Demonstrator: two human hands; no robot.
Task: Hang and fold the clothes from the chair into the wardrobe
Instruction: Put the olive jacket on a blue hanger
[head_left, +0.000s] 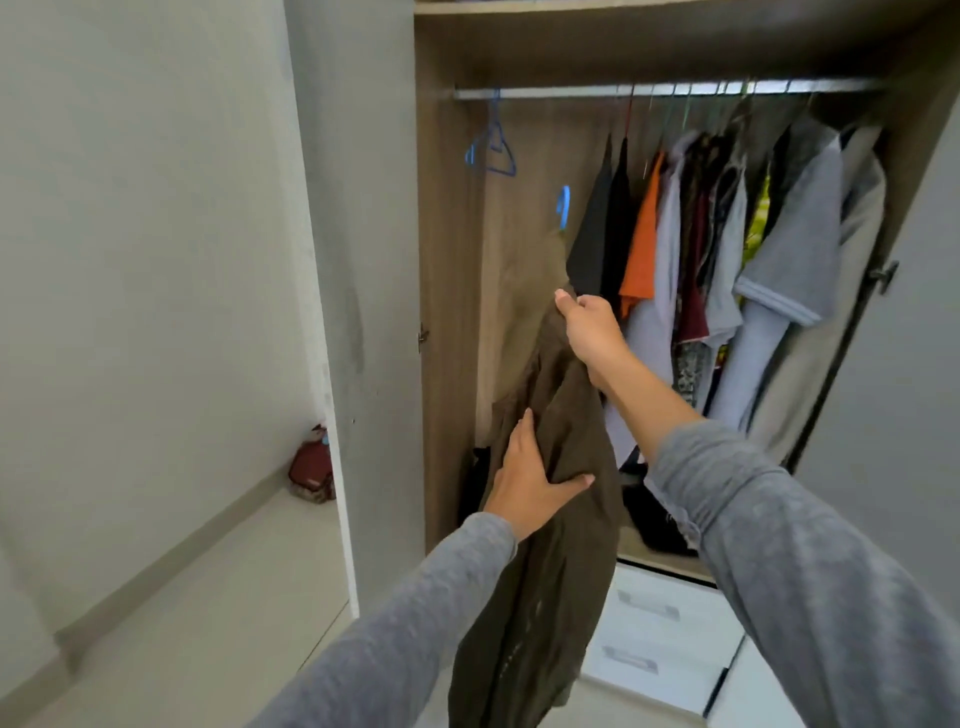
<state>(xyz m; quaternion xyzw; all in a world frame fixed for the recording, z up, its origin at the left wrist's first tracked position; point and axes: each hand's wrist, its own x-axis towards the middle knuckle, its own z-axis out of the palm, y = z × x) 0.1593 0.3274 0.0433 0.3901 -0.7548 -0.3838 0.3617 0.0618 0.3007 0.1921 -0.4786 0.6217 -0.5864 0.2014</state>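
Observation:
A dark olive-brown garment (550, 571) hangs down in front of the open wardrobe (452, 260). My right hand (587, 325) grips its top, held up at mid height, and a blue hanger hook (563, 205) sticks up above that hand. My left hand (524, 480) lies lower on the cloth, fingers spread, thumb pressing a fold. A metal rail (545, 93) runs across the top of the wardrobe. One empty blue hanger (496, 145) hangs at the rail's left end.
Several hung clothes (727, 249) fill the rail's right half. The left wardrobe door (358, 260) stands open; the right door (914, 364) is open too. White drawers (660, 639) sit below. A red bag (311, 467) lies on the floor by the wall.

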